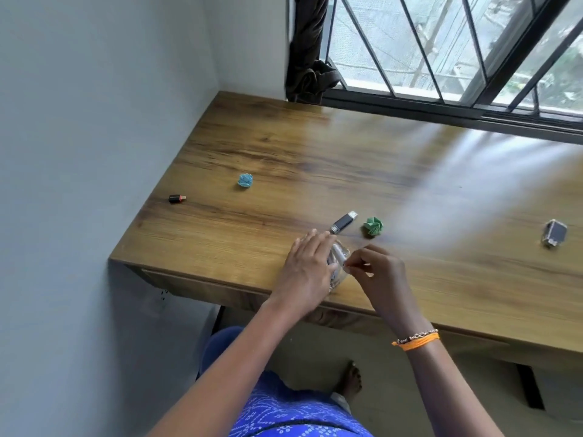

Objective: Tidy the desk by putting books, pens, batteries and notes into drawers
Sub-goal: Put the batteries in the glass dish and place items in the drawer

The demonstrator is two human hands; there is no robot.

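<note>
At near edge of brown wood-grain desk: left hand cupped round small clear glass jar holding white cylindrical items, possibly batteries; right hand just right of jar, fingertips pinching something small and pale at jar rim, identity unclear. Just beyond jar: black USB stick with silver plug, crumpled green paper note beside it. Far left: crumpled blue paper note, small black-red adapter. Far right: small clear-cased dark object.

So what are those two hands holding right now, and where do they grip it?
A small clear container at the desk's front edge. The left hand wraps its side; the right hand's fingers pinch at its top. Its contents are blurred.
</note>
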